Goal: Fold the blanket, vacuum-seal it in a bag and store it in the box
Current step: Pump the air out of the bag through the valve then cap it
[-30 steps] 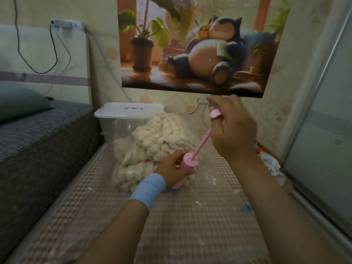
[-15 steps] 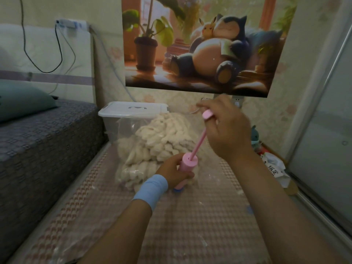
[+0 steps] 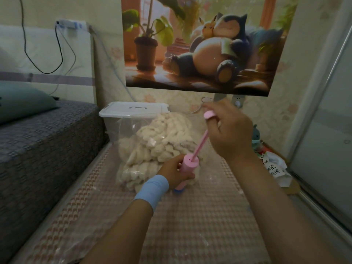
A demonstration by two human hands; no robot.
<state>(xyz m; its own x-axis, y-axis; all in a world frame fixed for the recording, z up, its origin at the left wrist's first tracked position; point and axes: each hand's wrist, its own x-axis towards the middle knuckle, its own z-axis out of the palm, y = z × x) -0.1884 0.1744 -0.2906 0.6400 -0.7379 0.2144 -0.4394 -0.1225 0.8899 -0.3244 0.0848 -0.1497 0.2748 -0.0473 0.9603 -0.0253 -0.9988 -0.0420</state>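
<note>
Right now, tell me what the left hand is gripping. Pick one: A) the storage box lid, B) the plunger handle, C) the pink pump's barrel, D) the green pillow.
C: the left hand is wrapped around the pink pump's barrel, standing on the bag, while the right hand holds the plunger handle pulled up.

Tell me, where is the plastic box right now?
The box, lid on, sits on the floor at the wall, just behind the bagged blanket and beside the bed.
</note>
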